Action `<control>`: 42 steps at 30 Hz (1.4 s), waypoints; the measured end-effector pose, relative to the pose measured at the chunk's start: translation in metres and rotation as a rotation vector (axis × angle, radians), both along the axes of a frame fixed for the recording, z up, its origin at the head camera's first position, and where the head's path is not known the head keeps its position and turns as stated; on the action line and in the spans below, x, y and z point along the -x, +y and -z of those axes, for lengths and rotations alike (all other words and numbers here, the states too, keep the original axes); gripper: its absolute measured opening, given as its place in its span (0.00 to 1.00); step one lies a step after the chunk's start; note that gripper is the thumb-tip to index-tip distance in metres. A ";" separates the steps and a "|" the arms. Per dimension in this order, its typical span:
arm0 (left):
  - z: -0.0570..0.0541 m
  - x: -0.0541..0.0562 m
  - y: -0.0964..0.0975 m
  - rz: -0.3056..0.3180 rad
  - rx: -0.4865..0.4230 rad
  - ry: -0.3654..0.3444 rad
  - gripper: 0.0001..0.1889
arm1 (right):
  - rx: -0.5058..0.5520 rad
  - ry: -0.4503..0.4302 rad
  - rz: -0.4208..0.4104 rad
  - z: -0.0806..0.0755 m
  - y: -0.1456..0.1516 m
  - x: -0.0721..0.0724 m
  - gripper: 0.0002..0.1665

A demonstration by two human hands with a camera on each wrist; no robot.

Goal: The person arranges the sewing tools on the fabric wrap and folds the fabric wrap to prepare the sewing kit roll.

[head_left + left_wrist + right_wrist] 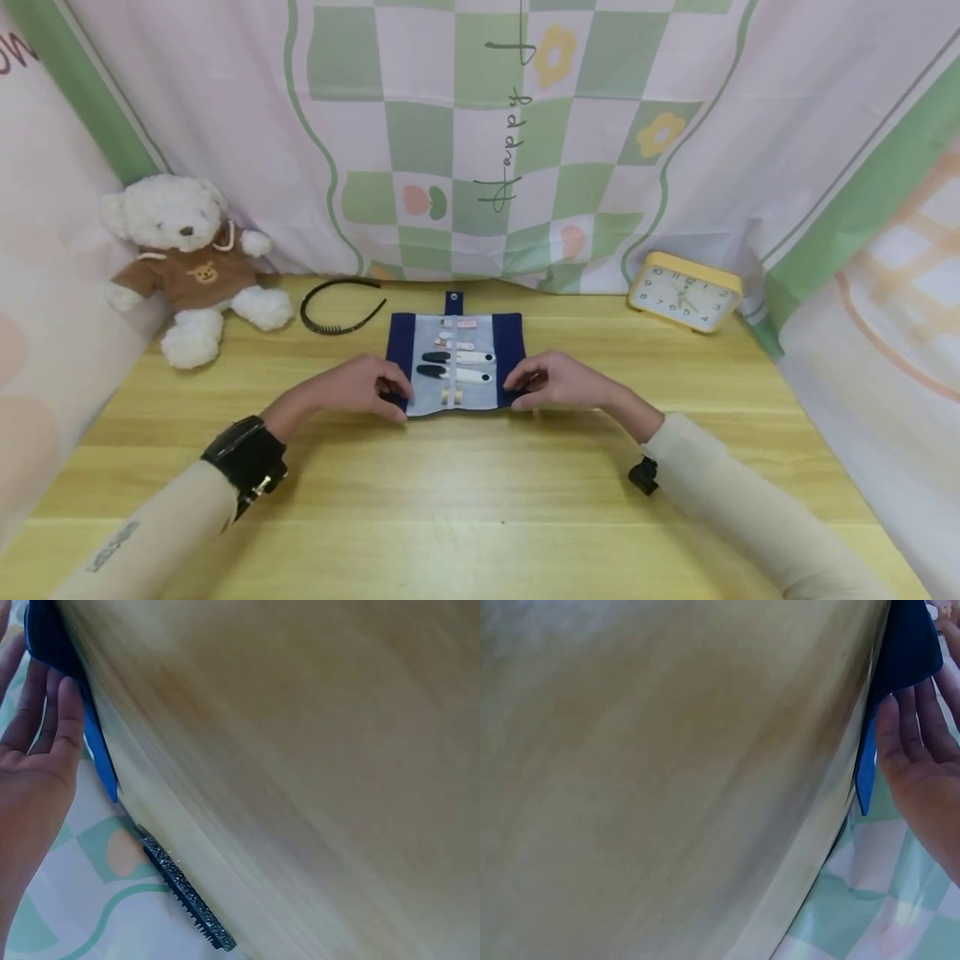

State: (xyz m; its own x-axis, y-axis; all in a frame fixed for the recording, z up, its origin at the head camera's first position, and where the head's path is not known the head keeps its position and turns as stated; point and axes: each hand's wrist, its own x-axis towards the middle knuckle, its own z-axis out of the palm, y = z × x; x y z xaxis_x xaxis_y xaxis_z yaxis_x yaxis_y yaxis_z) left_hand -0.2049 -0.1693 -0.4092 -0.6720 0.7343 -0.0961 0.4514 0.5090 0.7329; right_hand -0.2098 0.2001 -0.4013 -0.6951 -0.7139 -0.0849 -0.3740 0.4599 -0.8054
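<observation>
A navy fabric pouch (510,337) lies unfolded on the table, with a light blue lining and a snap tab (453,302) at its far side. Under its pale strap sit two white tools (472,375) with black ends, small pink-and-white items (465,323) and a small yellowish piece (457,397). My left hand (367,385) grips the pouch's left edge near the front corner, fingers bent. At the opposite edge my right hand (558,382) holds the right flap the same way. Both wrist views show blue fabric (94,727) against the fingers, slightly raised.
A black toothed headband (330,327) lies behind my left hand. The white teddy bear (198,275) in a brown top sits at back left. At back right stands a yellow clock (686,292). A checkered curtain (487,125) hangs along the table's far edge.
</observation>
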 end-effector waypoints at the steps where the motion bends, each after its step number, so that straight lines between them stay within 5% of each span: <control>1: 0.000 -0.001 0.000 0.002 0.012 0.005 0.14 | -0.012 0.010 -0.001 0.001 0.000 0.000 0.17; 15: -0.001 0.000 0.000 0.050 -0.048 0.006 0.03 | -0.058 0.057 -0.058 -0.001 -0.001 -0.003 0.08; 29: -0.012 0.005 -0.003 -0.054 -0.123 -0.069 0.06 | -0.003 -0.030 0.007 -0.007 0.002 0.009 0.09; 37: -0.009 0.012 0.005 -0.107 -0.094 0.044 0.05 | -0.028 -0.121 0.107 -0.008 -0.003 0.018 0.09; 42: -0.008 0.006 0.021 -0.075 0.001 0.267 0.11 | -0.045 -0.163 0.144 -0.006 -0.005 0.022 0.09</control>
State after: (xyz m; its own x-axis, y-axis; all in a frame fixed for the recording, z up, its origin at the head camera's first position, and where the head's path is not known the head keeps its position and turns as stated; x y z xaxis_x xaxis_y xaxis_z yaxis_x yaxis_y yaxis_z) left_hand -0.2113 -0.1482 -0.4007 -0.7260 0.6816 0.0911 0.5898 0.5490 0.5922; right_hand -0.2318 0.1951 -0.3951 -0.7644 -0.6009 -0.2337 -0.1686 0.5361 -0.8271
